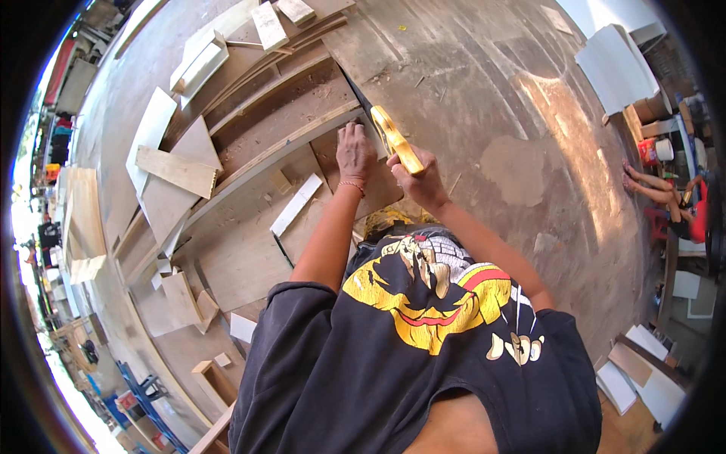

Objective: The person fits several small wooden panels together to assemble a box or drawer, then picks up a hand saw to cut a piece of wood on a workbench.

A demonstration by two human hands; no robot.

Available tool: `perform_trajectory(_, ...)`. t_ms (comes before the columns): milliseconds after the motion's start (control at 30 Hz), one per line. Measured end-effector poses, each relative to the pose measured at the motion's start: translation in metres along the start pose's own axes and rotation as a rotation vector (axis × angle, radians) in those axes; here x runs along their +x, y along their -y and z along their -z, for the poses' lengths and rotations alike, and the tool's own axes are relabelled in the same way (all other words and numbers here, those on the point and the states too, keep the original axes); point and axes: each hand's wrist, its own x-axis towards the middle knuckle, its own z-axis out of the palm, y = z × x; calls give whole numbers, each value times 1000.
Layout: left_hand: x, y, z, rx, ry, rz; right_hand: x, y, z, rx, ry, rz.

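My right hand [422, 180] is wrapped round the lower end of the yellow wooden handle of a handsaw [396, 141]. Its dark, narrow blade runs away from me past the end of a long wooden frame [302, 138]. Beside the saw, my left hand [355, 153] presses on the near rail of that frame, fingers bent over its edge. Where the blade meets the wood is hard to make out. A pale offcut strip [296, 204] lies left of my left forearm, on a plywood sheet [234, 227].
Loose boards [176, 172] lie across the frame on the left, with more wood blocks [269, 26] at its far end. White panels [618, 68] stand far right. Another person's legs [652, 186] show at the right edge. Sawdust and chips dot the concrete floor [484, 98].
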Motion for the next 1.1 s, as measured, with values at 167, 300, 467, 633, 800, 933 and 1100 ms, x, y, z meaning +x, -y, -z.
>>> perform_trajectory(167, -1, -9, -8, 172, -84, -23, -2, -7, -9, -17, -12, 49)
perform_trajectory(300, -5, -12, -3, 168, 36, 71, -12, -5, -15, -89, -39, 31)
perform_trajectory(467, 0, -15, 2, 140, 100, 80, -7, -18, -11, -95, -5, 21)
perform_trajectory(633, -5, -8, -10, 169, -67, 49, -7, -15, -7, -17, 34, -23)
perform_trajectory(800, -8, -5, -9, 220, -104, 28, -7, -10, -14, -41, 72, 63)
perform_trajectory(933, -4, -8, -11, 183, -40, 33, -9, -8, -17, -117, -7, 48)
perform_trajectory(1100, -5, -8, -6, 192, -23, 12, -7, -4, -15, -144, -3, 104)
